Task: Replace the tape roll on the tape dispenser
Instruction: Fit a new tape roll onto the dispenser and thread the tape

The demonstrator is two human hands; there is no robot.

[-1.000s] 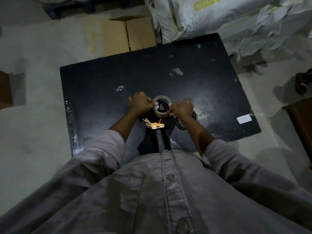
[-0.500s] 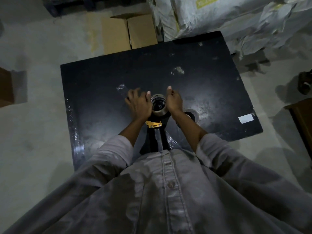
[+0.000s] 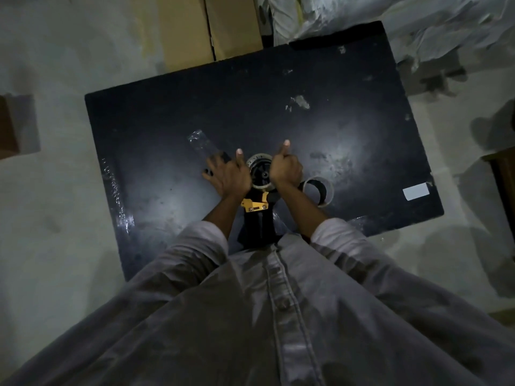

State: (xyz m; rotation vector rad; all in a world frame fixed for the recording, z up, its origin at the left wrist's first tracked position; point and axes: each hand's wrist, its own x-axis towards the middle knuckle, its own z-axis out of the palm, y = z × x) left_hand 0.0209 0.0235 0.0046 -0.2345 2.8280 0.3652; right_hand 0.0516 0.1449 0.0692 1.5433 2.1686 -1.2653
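- A tape roll (image 3: 259, 174) is seen at the centre of the frame, seated over the black hub of the tape dispenser (image 3: 257, 215), which lies on the black table (image 3: 156, 115) with its yellow part toward the lower edge.
- The left hand (image 3: 227, 175) is pressed against the roll's left side, with one finger raised; whether its grip is closed on the roll cannot be told.
- The right hand (image 3: 285, 169) is laid against the roll's right side, thumb pointed toward the top of the frame; its grip is likewise not shown clearly.
- A second ring, judged to be the spent core (image 3: 317, 190), lies on the table just to the right of the right wrist.
- A strip of clear tape (image 3: 202, 144) is stuck to the table to the upper left of the left hand.
- The step in hand is judged to be the seating of the new roll onto the hub.
- For the next move, the roll would probably need to be pressed fully home, and its free end found and threaded toward the cutter; care with the sticky side is called for.
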